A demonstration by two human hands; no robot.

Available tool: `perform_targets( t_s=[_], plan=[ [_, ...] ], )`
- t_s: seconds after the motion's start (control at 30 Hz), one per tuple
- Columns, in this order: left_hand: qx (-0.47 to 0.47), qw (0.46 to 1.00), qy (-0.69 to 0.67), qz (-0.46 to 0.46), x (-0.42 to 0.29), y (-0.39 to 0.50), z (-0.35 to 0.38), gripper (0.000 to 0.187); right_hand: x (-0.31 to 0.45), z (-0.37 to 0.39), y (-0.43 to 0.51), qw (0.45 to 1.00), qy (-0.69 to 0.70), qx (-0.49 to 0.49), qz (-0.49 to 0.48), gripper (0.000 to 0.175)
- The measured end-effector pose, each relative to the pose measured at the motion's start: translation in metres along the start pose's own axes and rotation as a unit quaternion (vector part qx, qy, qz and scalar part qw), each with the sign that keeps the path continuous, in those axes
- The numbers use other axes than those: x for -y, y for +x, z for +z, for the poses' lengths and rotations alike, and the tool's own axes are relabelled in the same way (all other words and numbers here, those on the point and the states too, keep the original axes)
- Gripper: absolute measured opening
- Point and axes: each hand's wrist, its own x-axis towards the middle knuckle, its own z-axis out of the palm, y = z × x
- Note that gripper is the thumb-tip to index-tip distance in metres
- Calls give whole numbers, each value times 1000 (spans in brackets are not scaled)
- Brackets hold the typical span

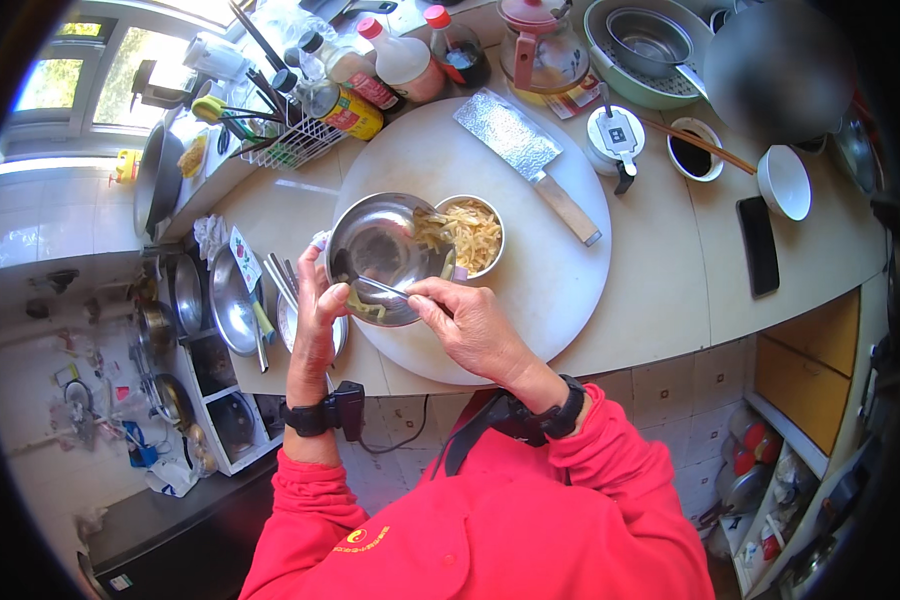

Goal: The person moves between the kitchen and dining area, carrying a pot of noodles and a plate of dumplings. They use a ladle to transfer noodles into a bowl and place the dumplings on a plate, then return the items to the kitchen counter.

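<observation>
My left hand (316,319) grips the rim of a stainless steel bowl (375,236), tilted toward a white bowl (503,244). Pale yellowish shredded food (480,236) fills the white bowl, and some shreds lie across the steel bowl's lip. More strands cling inside the steel bowl near its lower edge. Between its thumb and fingers my right hand (474,324) holds a slim metal utensil (382,286), its far part reaching into the steel bowl. Beneath both bowls is a round white cutting board (547,307). A cleaver (510,135) with a wooden handle rests on the board's far side.
Sauce bottles (352,112) and a wire utensil basket (292,142) stand at the back left. A glass kettle (544,49) sits behind the board. To the right are a bowl of dark liquid (691,154) with chopsticks (709,146), a white bowl (784,184) and a phone (759,247).
</observation>
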Motion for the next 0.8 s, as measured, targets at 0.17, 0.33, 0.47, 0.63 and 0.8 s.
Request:
perform_targets(
  t_s=[0.17, 0.33, 0.47, 0.63, 0.8],
  plan=[
    [-19, 1000, 11, 8, -3, -2, -4, 100, 1, -18, 0, 998, -29, 40, 24, 18],
    [-21, 999, 24, 22, -5, -4, 0, 102, 6, -20, -6, 996, 44, 71, 5, 18],
    [-28, 999, 18, 35, -8, 0, 0, 102, 0, -28, -4, 984, -172, 39, -25, 17],
    [-37, 999, 22, 25, -7, 0, 0, 102, -3, -36, -8, 993, -115, 35, 0, 17],
    [-37, 990, 125, 57, -8, 3, 4, 90, -3, -40, -8, 986, -162, 43, 2, 18]
  ],
)
